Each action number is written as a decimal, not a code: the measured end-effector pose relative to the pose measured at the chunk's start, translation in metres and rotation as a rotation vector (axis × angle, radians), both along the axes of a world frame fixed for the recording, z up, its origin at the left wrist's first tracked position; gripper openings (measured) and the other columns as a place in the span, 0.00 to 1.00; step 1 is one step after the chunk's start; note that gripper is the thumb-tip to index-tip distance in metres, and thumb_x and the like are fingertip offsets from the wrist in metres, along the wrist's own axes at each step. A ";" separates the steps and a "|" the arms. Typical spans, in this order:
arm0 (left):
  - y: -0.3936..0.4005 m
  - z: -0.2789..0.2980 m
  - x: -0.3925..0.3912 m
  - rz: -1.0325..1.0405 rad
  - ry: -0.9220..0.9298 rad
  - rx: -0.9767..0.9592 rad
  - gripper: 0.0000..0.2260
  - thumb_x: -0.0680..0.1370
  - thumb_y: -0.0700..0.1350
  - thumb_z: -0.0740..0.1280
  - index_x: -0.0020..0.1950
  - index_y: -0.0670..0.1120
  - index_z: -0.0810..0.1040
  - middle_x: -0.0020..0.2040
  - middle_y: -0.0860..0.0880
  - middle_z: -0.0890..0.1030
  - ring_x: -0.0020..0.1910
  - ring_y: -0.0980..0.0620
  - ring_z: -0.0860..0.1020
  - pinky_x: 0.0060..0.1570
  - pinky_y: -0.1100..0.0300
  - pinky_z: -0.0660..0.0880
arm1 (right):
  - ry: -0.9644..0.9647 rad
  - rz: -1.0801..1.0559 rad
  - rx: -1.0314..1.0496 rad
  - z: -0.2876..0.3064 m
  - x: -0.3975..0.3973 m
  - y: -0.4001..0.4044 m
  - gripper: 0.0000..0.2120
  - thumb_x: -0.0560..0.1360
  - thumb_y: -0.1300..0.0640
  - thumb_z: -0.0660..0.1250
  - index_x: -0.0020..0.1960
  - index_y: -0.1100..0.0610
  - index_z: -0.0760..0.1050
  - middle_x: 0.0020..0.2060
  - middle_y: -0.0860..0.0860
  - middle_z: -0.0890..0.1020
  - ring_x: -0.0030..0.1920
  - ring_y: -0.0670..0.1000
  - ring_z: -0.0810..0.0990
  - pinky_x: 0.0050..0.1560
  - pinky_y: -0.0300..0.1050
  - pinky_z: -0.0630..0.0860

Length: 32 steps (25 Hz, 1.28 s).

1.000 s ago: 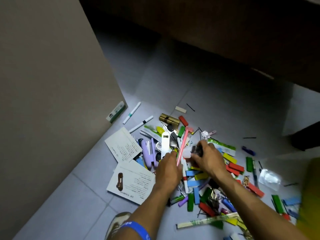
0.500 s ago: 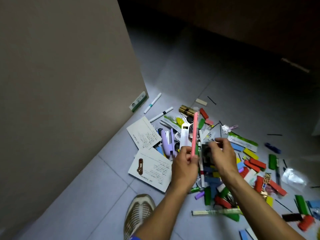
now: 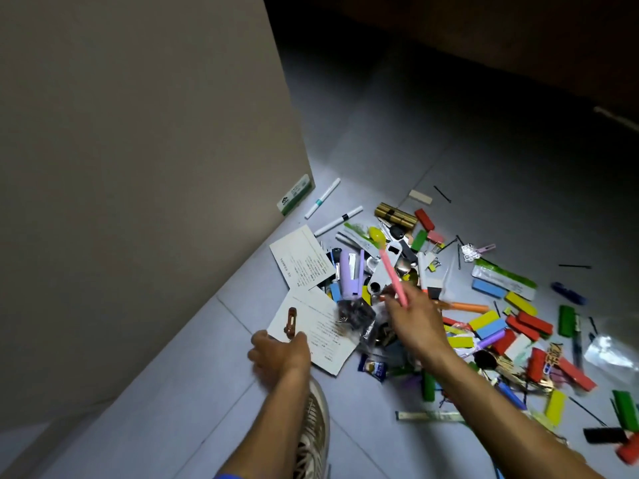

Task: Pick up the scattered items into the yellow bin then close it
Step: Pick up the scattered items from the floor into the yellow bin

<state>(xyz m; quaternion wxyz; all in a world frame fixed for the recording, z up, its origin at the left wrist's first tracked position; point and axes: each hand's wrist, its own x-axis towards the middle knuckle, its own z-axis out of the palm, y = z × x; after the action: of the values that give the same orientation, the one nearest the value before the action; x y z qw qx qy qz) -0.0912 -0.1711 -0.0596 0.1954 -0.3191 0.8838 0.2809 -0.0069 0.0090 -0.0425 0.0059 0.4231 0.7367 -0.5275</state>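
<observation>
Right hand: I see my right hand (image 3: 416,323) at centre frame, fingers curled round a pink stick (image 3: 392,276) that tilts up and to the left
Left hand: my left hand (image 3: 280,354) at lower centre pinches the near corner of a white card (image 3: 318,335) bearing a brown clip (image 3: 289,320)
Scattered items: the pile (image 3: 484,323) spreads over the grey tile floor (image 3: 173,392), centre to right edge
Yellow bin: I cannot spot it
Left of frame: beige panel (image 3: 138,167)

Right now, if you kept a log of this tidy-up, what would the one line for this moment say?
step: gathering | right hand: holds pink stick | left hand: at corner of white card | pile: on floor | yellow bin: not in view
</observation>
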 end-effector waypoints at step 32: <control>0.053 -0.007 -0.149 -1.424 0.072 -0.451 0.42 0.73 0.42 0.71 0.79 0.54 0.48 0.80 0.48 0.49 0.77 0.42 0.52 0.70 0.44 0.61 | -0.040 -0.197 0.133 0.048 0.033 0.066 0.16 0.70 0.47 0.75 0.51 0.45 0.71 0.39 0.48 0.78 0.27 0.45 0.78 0.22 0.35 0.71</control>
<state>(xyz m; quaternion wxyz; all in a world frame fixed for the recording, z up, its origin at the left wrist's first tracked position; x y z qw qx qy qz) -0.2406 -0.1184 -0.0661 0.2308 0.3074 0.9187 -0.0912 0.0261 0.0750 0.0057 -0.0594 0.5032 0.7247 -0.4669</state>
